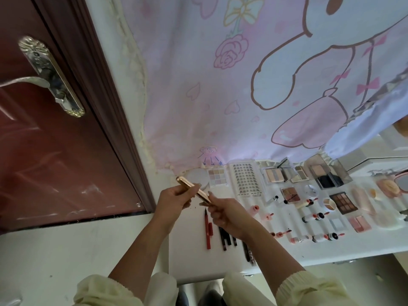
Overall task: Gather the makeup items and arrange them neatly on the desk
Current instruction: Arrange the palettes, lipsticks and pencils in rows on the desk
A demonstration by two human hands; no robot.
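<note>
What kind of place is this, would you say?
Probably a bedroom or dorm corner used as a makeup spot: a white desk laid with makeup palettes, a pink cartoon cloth hung behind it, and a reddish door beside it.

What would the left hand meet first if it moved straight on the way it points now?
Probably the round white compact just beyond it, by the curtain; the left hand grips the gold tube above the desk, so depth is unclear.
</note>
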